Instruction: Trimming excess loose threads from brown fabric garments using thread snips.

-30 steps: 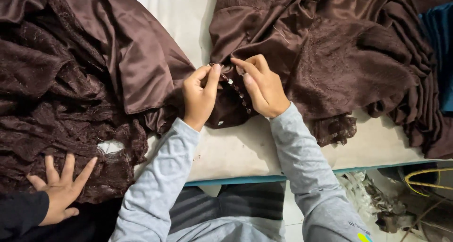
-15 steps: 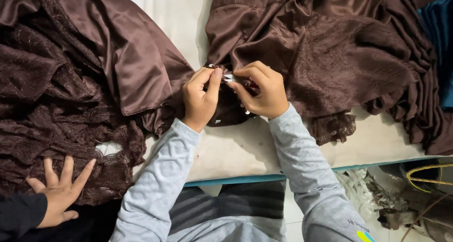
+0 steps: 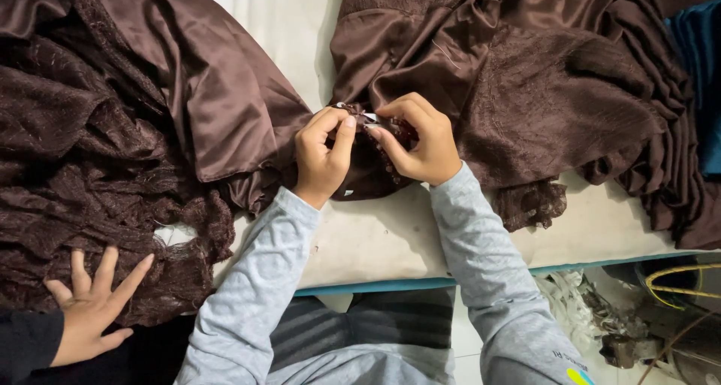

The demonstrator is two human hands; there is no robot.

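Head view: the left hand and the right hand meet fingertip to fingertip at the middle of the worktop. Each grip is clenched on the same small fold of dark brown cloth, thumb pressed against forefinger. A small pale, shiny bit shows between the fingertips; what it is cannot be told. The pinched fold lies on the pale worktop, just below the gap between two large heaps. It joins the brown satin and lace heap that spreads to the right, its lace edge hanging near the worktop's front rim. To the left lies another heap of brown satin and lace, touching the left hand's wrist side. Grey sleeves run from both hands down toward the camera. At the lower left, another person's hand rests flat with fingers spread on the lace. A blue cloth sits at the far right edge.
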